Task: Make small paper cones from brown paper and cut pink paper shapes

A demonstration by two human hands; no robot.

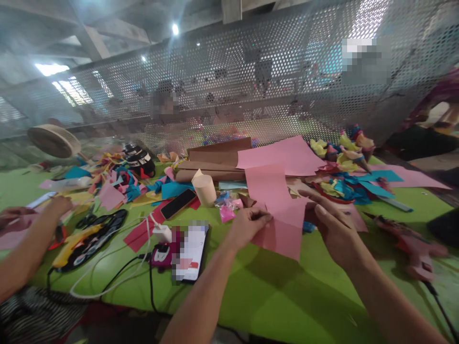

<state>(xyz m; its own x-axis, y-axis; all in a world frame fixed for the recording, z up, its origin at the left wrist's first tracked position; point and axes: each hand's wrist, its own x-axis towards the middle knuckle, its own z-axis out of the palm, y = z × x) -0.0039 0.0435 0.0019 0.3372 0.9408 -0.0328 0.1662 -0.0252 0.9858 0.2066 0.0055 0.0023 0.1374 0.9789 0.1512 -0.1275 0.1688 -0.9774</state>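
A sheet of pink paper (283,227) with a stepped outline is held up over the green table. My left hand (250,224) pinches its left edge between thumb and fingers. My right hand (333,229) is beside the sheet's right edge, fingers stretched out and thumb apart; whether it touches the paper I cannot tell. Behind the held sheet lies a larger pink sheet (283,155). Left of my left hand are a beige paper cup shape (204,189) and a small pink plastic packet (227,214).
A phone (193,253) lies beside a purple power strip (165,256) with cables. A pink glue gun (412,243) is at right, a yellow one (77,243) at left. Paper scraps (118,184) heap behind. At far left, a co-worker's hands (59,206) handle pink paper. Perforated metal (222,86) stands behind.
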